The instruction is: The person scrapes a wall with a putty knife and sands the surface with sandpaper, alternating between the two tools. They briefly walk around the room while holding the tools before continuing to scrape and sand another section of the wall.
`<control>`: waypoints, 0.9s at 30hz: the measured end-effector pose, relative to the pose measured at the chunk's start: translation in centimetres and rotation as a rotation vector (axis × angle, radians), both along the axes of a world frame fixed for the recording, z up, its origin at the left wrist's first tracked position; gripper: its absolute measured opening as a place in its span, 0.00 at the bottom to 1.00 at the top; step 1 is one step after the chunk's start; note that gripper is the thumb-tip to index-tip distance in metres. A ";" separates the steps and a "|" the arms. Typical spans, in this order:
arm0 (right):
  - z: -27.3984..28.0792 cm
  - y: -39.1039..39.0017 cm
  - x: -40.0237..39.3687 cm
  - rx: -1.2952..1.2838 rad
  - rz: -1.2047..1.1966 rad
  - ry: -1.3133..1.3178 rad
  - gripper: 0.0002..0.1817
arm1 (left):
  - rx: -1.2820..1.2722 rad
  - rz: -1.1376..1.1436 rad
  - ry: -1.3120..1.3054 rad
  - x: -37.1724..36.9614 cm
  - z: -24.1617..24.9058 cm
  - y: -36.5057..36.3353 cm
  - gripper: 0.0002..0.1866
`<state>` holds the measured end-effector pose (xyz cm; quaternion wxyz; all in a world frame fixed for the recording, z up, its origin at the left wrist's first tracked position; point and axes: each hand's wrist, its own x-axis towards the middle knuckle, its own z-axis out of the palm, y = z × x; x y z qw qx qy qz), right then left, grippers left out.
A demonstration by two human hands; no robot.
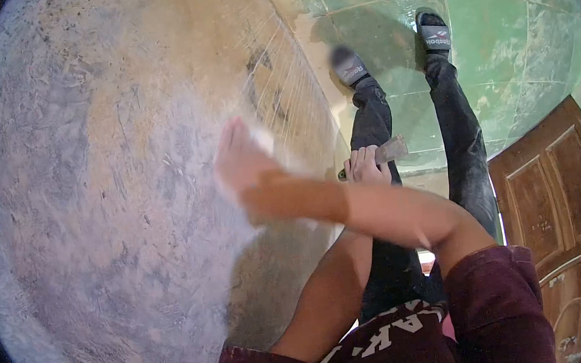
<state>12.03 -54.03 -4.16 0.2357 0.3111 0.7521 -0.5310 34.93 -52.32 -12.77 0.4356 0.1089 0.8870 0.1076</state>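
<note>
My left hand (367, 167) is closed around a tool that looks like a scraper (392, 149). Its flat, greyish-brown end sticks out on the right, and a dark tip shows on the other side of the fingers. Crossing over my left arm, my right arm reaches left to the patchy wall (157, 161). My right hand (248, 159) is at the wall surface and smeared by motion. A pale patch (263, 139) shows at its edge; I cannot make out whether it is something held. Whether the fingers touch the wall is not clear.
My feet in grey slides (436, 36) stand on a wet-looking green tiled floor (490, 33). Pale scratch lines and a dark patch mark the lower wall near the floor edge. A brown panelled wooden door (561, 199) stands on the right.
</note>
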 end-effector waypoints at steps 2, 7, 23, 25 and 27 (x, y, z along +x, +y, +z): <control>-3.4 -13.6 -0.3 0.410 0.088 -0.119 0.33 | -0.004 -0.052 -0.031 -1.0 0.5 0.3 0.11; 3.5 4.6 1.8 0.062 0.639 0.262 0.35 | 0.014 -0.019 0.033 -0.8 0.2 -0.1 0.10; 3.0 -0.3 1.2 0.290 0.226 0.346 0.33 | 0.019 0.011 0.002 -2.5 0.7 1.5 0.09; 4.6 1.8 1.9 0.176 0.137 0.282 0.36 | 0.010 0.018 0.010 -2.8 1.0 2.0 0.09; 8.5 8.8 2.2 0.294 0.903 0.609 0.37 | 0.009 -0.043 0.006 -3.0 1.1 2.0 0.09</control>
